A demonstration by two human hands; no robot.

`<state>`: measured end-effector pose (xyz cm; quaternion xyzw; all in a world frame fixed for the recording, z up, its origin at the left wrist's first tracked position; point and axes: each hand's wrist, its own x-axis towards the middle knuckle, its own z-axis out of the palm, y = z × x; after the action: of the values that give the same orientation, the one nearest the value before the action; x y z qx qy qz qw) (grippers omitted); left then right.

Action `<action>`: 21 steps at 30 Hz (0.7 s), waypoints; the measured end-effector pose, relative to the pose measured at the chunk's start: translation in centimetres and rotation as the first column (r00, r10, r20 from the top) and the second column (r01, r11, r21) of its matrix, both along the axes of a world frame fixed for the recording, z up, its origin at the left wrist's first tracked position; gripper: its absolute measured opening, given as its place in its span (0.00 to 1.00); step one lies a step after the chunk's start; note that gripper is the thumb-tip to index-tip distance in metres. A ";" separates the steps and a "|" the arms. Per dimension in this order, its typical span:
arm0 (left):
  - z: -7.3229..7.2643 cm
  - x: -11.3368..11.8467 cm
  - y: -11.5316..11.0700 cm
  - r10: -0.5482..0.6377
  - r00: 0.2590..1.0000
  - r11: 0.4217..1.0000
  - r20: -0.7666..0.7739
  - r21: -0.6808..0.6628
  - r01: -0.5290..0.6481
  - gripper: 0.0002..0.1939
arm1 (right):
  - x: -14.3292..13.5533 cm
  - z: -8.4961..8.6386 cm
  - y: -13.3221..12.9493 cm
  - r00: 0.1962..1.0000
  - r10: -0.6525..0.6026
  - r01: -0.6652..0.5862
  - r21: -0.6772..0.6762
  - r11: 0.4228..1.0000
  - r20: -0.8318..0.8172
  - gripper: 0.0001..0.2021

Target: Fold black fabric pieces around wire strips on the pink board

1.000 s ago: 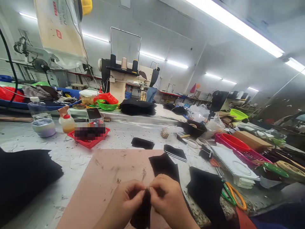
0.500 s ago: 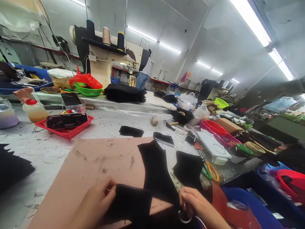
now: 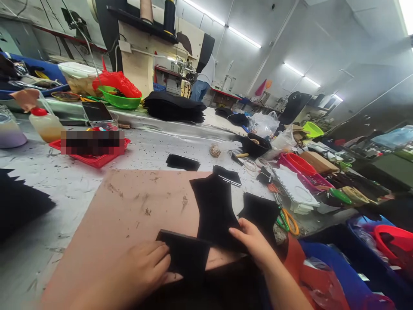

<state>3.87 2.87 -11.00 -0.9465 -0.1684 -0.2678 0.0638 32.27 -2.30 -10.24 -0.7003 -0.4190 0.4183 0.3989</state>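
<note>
My left hand (image 3: 146,265), its fingers curled, grips the left edge of a small black fabric piece (image 3: 192,256). That piece lies low over a pink mat (image 3: 145,202). My right hand (image 3: 253,241) pinches the right edge of a longer, curved black fabric piece (image 3: 214,202) between thumb and fingers. The curved piece rests partly on the mat, its lower end close to the small piece. More dark material fills the space between my forearms; its shape is unclear. Just beyond my right hand is a stack of black pieces (image 3: 260,211).
Scissors with green and orange handles (image 3: 290,221) lie to the right, near a white spiral notebook (image 3: 295,189). A red basket (image 3: 97,161) stands back left. Jagged black pieces (image 3: 22,204) lie at far left. A sewing machine (image 3: 161,26) and a person (image 3: 203,82) are behind.
My right hand has moved up to the curved piece's edge; the ring and white cord beside it no longer show. My left hand has turned over the small piece's edge. The view has tilted down.
</note>
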 end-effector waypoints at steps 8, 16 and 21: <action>-2.4 -0.2 -1.3 -0.036 0.999 0.997 0.002 0.070 0.035 0.14 | -1.2 0.9 4.0 0.900 0.175 -0.195 -0.008 0.981 -0.398 0.19; -1.5 -1.1 -2.5 0.108 0.993 0.990 -0.035 -0.087 -0.111 0.13 | -6.2 -0.9 5.0 0.921 0.315 -0.264 0.224 0.938 -0.231 0.28; -1.4 -1.6 -2.9 0.189 0.975 0.969 -0.119 -0.137 -0.205 0.16 | -6.4 -2.7 3.8 0.952 0.299 -0.275 0.246 0.929 -0.064 0.26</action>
<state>2.28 0.02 -12.37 -0.9400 -0.2774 -0.1968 0.0283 25.85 1.51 -12.93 -0.5574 -0.5427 0.4546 0.4338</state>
